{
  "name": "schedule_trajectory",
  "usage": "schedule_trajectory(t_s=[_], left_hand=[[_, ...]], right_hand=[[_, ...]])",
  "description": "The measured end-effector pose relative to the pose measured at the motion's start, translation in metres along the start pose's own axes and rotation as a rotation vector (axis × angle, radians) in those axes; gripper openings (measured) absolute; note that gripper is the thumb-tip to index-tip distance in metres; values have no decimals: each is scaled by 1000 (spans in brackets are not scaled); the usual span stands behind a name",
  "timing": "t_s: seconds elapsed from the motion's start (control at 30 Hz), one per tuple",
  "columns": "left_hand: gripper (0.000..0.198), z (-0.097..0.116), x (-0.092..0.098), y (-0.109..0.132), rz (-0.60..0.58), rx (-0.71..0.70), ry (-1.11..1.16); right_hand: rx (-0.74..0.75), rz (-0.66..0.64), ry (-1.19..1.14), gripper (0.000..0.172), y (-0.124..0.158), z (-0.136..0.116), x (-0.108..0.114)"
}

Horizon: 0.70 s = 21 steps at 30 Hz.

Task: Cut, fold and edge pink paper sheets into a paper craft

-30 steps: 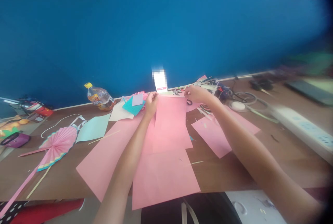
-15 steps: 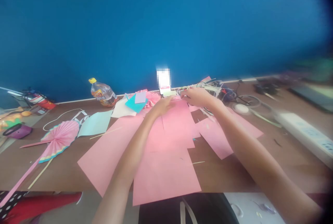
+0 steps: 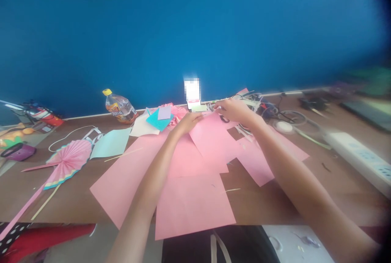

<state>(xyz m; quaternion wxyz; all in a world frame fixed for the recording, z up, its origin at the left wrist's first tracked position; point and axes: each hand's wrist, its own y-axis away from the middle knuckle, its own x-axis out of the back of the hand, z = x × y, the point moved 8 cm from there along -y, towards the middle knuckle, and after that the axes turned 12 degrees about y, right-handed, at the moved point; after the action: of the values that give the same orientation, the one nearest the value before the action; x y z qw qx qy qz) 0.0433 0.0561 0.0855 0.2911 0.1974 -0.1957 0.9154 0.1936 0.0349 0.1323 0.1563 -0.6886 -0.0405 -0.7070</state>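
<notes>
A pink paper sheet [image 3: 214, 136] lies slanted over other pink sheets at the far middle of the table. My right hand [image 3: 234, 110] pinches its far edge between thumb and fingers. A small dark ring-shaped thing [image 3: 225, 119] shows just below that hand; I cannot tell what it is. My left hand [image 3: 188, 123] rests flat with outstretched fingers at the sheet's far left corner. Below these, one more pink sheet [image 3: 195, 206] hangs slightly over the table's front edge, and a large pink sheet [image 3: 131, 177] lies under my left forearm.
To the left are a pleated pink paper fan [image 3: 69, 159], a pale blue sheet [image 3: 111, 143] and a plastic bottle [image 3: 119, 108]. Teal paper [image 3: 159, 120] lies beyond my left hand. Cables [image 3: 293, 117] and a white power strip [image 3: 359, 159] occupy the right. A blue wall [image 3: 195, 31] stands behind.
The top pink sheet has turned, its near end swinging to the right. My right hand has risen slightly with its edge, and the dark ring has come into view. My left hand has barely moved.
</notes>
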Motion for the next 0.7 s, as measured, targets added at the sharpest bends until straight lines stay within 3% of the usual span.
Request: schedule_trajectory(t_s=[0.37,0.7], left_hand=[[36,-11,-10,-3,-81,87,-45],[44,-18,-4,-1,-21,73,-121]], right_hand=[[10,90,7,28,-1,6,1],[19,49,-105,28,-4,15,-4]])
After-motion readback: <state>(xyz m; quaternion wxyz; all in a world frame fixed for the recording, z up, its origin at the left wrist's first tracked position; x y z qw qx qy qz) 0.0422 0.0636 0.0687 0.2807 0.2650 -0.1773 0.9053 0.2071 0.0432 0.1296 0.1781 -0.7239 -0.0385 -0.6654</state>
